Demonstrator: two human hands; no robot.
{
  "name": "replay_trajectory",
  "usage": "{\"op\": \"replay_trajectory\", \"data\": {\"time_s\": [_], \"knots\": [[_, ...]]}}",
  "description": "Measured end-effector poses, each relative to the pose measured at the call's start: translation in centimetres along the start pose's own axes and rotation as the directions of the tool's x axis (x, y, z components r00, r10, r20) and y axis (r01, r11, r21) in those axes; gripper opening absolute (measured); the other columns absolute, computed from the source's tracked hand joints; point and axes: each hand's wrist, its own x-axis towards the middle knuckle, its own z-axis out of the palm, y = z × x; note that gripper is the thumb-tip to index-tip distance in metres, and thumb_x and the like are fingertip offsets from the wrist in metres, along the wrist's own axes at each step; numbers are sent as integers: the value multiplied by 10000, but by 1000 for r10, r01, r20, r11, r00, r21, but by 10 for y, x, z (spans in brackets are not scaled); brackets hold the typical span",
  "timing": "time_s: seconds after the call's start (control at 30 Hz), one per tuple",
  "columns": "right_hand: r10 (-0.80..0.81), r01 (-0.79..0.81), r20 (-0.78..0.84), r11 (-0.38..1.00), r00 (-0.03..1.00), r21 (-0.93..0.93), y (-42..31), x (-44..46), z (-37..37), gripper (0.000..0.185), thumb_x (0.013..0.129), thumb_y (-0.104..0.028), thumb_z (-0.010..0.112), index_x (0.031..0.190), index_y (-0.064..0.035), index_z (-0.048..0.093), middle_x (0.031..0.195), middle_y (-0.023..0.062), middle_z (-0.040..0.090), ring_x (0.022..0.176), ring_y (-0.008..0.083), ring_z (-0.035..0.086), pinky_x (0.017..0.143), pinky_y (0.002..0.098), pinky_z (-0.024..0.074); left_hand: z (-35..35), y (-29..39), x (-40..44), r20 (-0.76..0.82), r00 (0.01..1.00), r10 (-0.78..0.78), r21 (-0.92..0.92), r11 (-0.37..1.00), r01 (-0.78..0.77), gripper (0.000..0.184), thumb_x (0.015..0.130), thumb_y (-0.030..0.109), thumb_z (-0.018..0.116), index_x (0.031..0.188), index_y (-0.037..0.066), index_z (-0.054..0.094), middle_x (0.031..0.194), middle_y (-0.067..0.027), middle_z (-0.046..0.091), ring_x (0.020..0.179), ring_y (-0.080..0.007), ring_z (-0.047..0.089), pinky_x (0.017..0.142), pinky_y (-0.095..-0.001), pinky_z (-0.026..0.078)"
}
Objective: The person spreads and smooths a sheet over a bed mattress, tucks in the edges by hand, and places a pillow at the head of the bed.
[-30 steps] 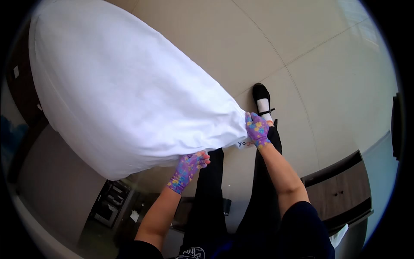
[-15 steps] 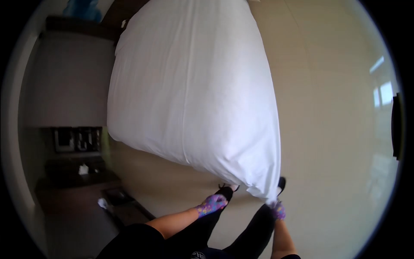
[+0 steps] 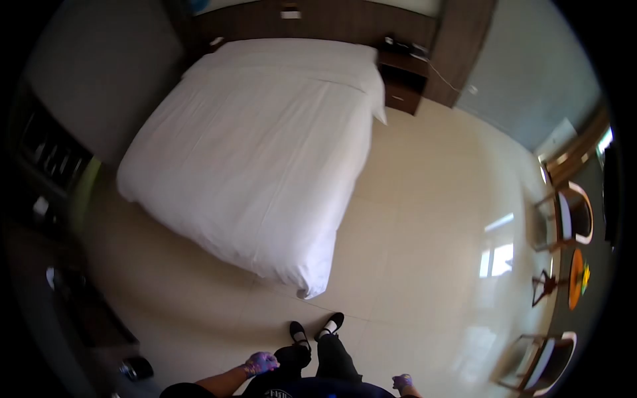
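A white duvet [image 3: 245,159] covers the bed, its front right corner [image 3: 312,288] hanging close to the floor. My left hand [image 3: 261,363], in a purple patterned glove, is held low in front of my left leg with its fingers curled and nothing visible in them. Near the bottom edge, my right hand [image 3: 401,381] wears a matching glove. Its fingers look curled in too, holding nothing I can see. Both hands are apart from the duvet, whose hanging corner lies beyond my black shoes [image 3: 335,324].
A dark wooden nightstand [image 3: 403,79] stands at the bed's far right. Along the right side are two chairs [image 3: 570,212] and a small round orange table [image 3: 576,278]. A dark low cabinet [image 3: 99,305] lines the left. Glossy tiles [image 3: 424,219] cover the floor.
My right hand has let go of the duvet corner, which now hangs free. I have moved back from the bed, and the view has swung up to take in the headboard and right side.
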Motion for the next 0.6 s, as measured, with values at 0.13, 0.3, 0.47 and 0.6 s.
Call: {"op": "replay_trajectory", "data": {"time_s": [0.13, 0.3, 0.47, 0.6], "knots": [[-519, 432, 104, 565, 848, -703, -42, 4, -55, 202, 703, -311, 476, 610, -166, 582, 593, 71, 576, 593, 252, 565, 547, 371, 438, -2, -19, -50, -232, 966, 117, 122, 988, -90, 273, 646, 303, 632, 743, 50, 593, 696, -87, 592, 675, -181, 566, 634, -286, 440], [-674, 649, 340, 274, 656, -709, -140, -5, -118, 161, 698, -259, 487, 614, -140, 555, 542, 67, 527, 525, 213, 521, 464, 336, 390, 47, -94, -125, -570, 821, 28, 179, 980, 90, 328, 648, 330, 598, 813, 46, 586, 809, -132, 592, 792, -255, 558, 722, -344, 435], [-754, 674, 194, 651, 628, 349, -280, -83, -107, 244, 714, -35, 504, 485, -117, 487, 483, 70, 521, 419, 145, 486, 516, 326, 453, 172, -161, -205, -794, 550, -259, -156, 961, 227, 208, 625, 258, 605, 690, 62, 585, 709, -105, 582, 723, -263, 555, 670, -335, 448], [-701, 617, 68, 572, 710, -541, -354, -83, -124, 243, 682, -238, 565, 521, -58, 532, 485, 82, 539, 461, 194, 528, 520, 310, 439, 336, -237, -183, -814, 581, 15, 82, 993, 89, 175, 650, 244, 616, 667, 74, 576, 666, -105, 573, 656, -245, 556, 620, -332, 452]]}}
